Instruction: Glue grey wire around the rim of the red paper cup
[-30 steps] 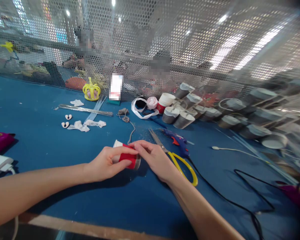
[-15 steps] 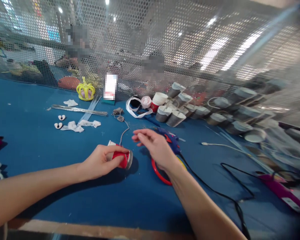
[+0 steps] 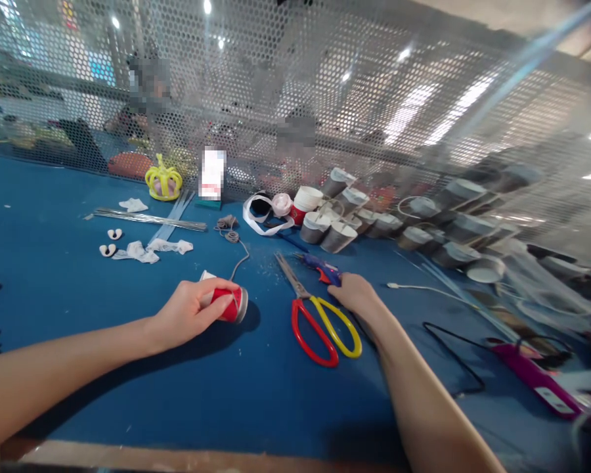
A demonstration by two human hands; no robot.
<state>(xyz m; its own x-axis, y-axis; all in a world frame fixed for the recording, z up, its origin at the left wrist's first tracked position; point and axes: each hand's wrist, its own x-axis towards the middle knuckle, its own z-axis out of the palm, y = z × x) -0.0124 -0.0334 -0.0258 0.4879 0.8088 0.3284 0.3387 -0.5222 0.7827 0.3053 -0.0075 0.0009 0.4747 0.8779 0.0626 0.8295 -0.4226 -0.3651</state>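
Observation:
My left hand [image 3: 190,306] is closed around a red and white paper cup [image 3: 234,310], which lies on its side with a grey band at its rim. From the cup, grey cord [image 3: 228,230] runs back to a small bundle on the table. My right hand [image 3: 357,293] is wrapped round the rear of a blue glue gun [image 3: 321,266], its fingers partly hidden. Scissors [image 3: 301,291] with one red and one yellow handle lie slightly open between the two hands.
Grey-wrapped cups [image 3: 339,236] and white ribbon [image 3: 262,226] stand along the mesh screen [image 3: 256,79]. Metal wires [image 3: 150,219], a yellow crown-shaped piece [image 3: 163,182] and a phone [image 3: 211,174] are at back left. A purple power strip [image 3: 536,378] and black cable [image 3: 453,355] lie right.
My right hand has moved right, off the space above the scissors, and taken hold of the glue gun. The scissors show fully now. My left hand keeps the cup.

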